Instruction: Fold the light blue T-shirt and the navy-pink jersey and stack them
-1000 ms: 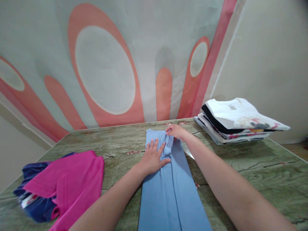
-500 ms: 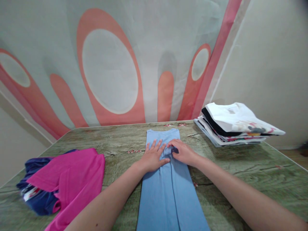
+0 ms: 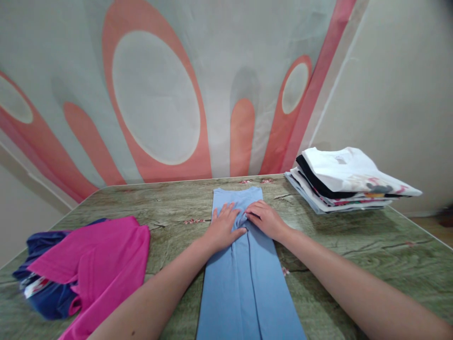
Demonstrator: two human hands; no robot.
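A light blue garment (image 3: 244, 283), folded into a long narrow strip, lies on the green wood-grain table (image 3: 354, 245) and runs from the far edge toward me. My left hand (image 3: 223, 227) lies flat on its upper part with the fingers spread. My right hand (image 3: 264, 218) rests beside it on the same cloth, fingers stretched out and pressing the fabric. The two hands nearly touch at a small bunch of cloth between them.
A stack of folded shirts (image 3: 348, 179), white on top, sits at the back right of the table. A pink shirt (image 3: 95, 264) over dark blue clothes (image 3: 46, 293) lies in a heap at the left. A wall hanging with orange ovals (image 3: 155, 94) rises behind the table.
My right hand came back from the far top edge of the blue garment and now lies flat next to my left hand. The left hand has stayed in place.
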